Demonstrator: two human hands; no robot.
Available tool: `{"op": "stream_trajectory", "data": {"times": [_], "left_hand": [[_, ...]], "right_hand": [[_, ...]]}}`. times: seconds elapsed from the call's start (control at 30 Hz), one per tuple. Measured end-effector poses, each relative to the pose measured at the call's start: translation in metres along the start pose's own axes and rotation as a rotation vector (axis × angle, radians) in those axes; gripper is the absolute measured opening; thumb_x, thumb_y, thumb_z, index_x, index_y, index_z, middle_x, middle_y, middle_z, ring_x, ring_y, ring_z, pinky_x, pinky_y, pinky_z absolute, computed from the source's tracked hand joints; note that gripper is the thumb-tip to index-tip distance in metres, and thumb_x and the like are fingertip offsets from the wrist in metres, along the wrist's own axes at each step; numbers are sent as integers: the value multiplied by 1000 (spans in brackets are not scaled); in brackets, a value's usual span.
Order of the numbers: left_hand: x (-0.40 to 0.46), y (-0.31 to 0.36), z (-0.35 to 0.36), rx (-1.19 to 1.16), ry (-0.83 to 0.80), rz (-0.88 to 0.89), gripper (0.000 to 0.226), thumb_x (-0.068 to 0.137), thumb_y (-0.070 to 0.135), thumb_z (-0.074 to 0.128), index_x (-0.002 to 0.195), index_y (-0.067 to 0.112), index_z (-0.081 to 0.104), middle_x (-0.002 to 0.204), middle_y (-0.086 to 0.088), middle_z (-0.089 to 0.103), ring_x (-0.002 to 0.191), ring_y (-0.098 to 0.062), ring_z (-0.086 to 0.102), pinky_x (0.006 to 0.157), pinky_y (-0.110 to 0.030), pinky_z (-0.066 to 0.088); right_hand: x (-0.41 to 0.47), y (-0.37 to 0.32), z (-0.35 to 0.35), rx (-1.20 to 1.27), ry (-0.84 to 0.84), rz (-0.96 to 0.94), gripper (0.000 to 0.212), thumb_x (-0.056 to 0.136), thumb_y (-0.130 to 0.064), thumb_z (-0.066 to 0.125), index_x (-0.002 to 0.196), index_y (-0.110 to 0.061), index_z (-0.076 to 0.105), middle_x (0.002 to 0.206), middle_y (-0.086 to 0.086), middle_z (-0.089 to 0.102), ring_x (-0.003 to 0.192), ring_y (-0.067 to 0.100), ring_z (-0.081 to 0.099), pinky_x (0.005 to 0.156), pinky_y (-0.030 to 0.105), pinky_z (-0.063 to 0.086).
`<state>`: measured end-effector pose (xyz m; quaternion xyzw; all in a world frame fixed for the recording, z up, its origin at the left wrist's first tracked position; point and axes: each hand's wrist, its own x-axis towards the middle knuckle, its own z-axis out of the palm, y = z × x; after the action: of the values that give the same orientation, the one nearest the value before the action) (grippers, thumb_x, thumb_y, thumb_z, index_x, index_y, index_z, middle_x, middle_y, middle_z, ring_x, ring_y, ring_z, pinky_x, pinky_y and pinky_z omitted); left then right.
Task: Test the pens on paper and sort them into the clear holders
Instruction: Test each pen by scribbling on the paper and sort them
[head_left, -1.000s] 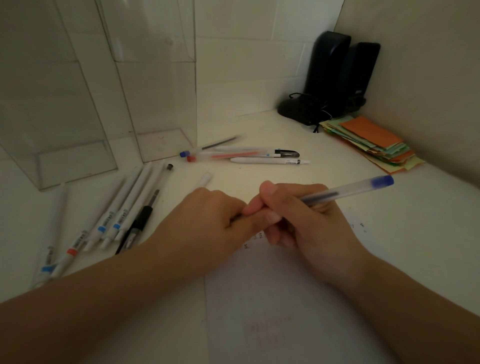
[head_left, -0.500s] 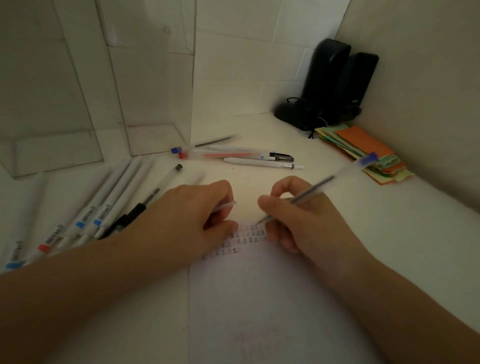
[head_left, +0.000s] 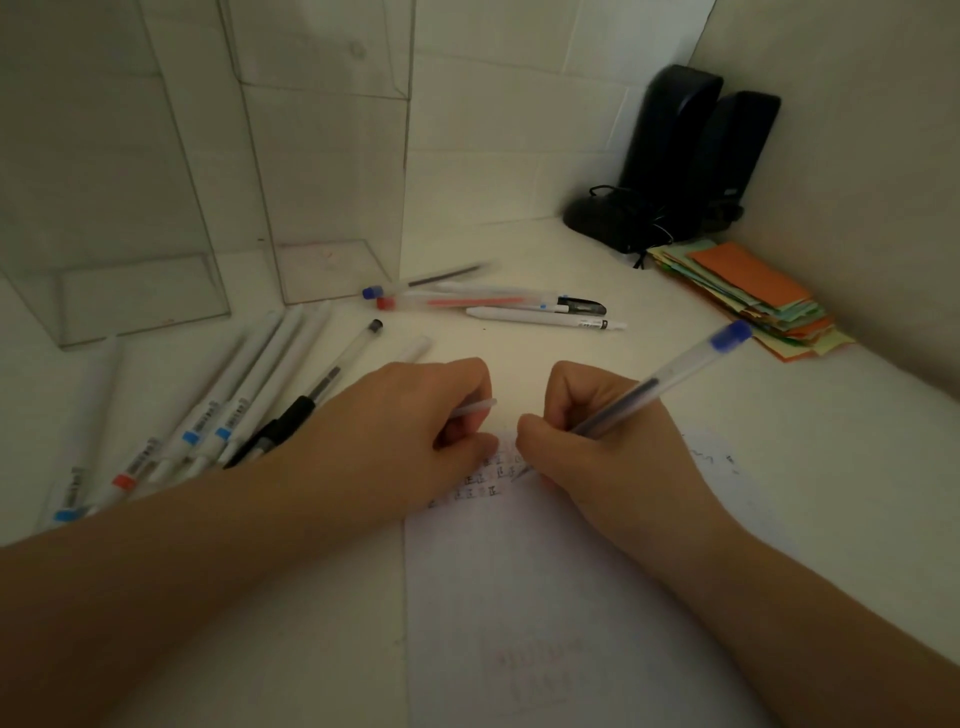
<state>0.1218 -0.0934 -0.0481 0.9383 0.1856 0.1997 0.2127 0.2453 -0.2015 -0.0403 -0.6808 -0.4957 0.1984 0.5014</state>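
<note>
Change: a second ago both hands met on the blue-capped pen (head_left: 660, 387); now the cap (head_left: 472, 408) is off and the tip is on the paper (head_left: 545, 597)
Right hand (head_left: 597, 441): fingers curled tight round the pen
Left hand (head_left: 415, 421): fingers pinch the cap
Meaning: this pen's test has likely begun
Room: clear holders (head_left: 156, 218) stand far left, with bare bench between the pen rows

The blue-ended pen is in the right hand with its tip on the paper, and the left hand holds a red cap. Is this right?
One detail is wrong: in the head view the left hand holds a clear cap, not red. The right hand does hold the blue-ended pen, tip on the paper.
</note>
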Motion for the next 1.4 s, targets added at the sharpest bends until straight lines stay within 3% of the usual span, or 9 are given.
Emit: {"op": "stream_trajectory", "data": {"times": [0.13,0.43,0.57,0.73,1.07,1.23,1.33,1.4], "left_hand": [[0,0,1,-22,14,3,35,80,30,59,60,29,30,49,8,39,58,0,43,48,-18,25],[-1,0,0,-38,22,28,37,81,28,60,60,29,29,50,6,40,58,0,43,50,-16,30],[-1,0,0,-45,-14,23,34,81,31,57,60,31,30,67,31,50,61,1,45,52,-17,32],[-1,0,1,-41,17,26,37,81,29,60,60,31,31,51,7,42,57,0,44,48,-17,28],[0,0,1,-18,16,25,37,81,28,60,60,32,30,50,8,38,61,3,45,56,-12,34],[-2,2,-2,-15,-5,20,35,82,29,59,62,31,31,51,7,40,60,0,44,51,-17,31],[-3,4,-4,-3,-23,16,27,84,31,54,67,31,33,57,6,43,64,-1,44,51,-17,31],[-3,6,-6,-29,-37,17,20,82,29,49,70,32,33,63,11,49,64,0,43,53,-16,33]], "right_hand": [[-1,1,1,6,-18,-6,31,73,-3,62,54,-8,38,43,-2,32,41,7,28,38,16,25],[-3,0,0,-26,-15,-14,31,69,-10,61,53,-7,34,43,-5,30,39,5,26,38,15,24],[-1,0,0,-22,-25,-2,32,70,-7,63,52,-12,37,41,-7,31,39,5,27,38,15,25],[-2,2,-1,-40,-22,-18,32,69,-10,63,53,-8,35,42,-6,31,40,4,28,38,15,26],[-2,1,-1,-36,-35,-4,31,69,-11,64,51,-12,38,41,-7,33,39,4,29,38,15,27],[-3,0,0,-51,-28,-20,30,69,-8,61,52,-10,36,41,-6,31,38,4,29,38,12,26],[0,-1,-4,93,35,66,32,75,-7,65,54,-11,41,39,-7,38,36,3,35,39,13,32],[2,-3,-7,237,79,130,35,73,-20,71,54,-13,42,37,-5,41,33,3,38,40,14,35]]}}
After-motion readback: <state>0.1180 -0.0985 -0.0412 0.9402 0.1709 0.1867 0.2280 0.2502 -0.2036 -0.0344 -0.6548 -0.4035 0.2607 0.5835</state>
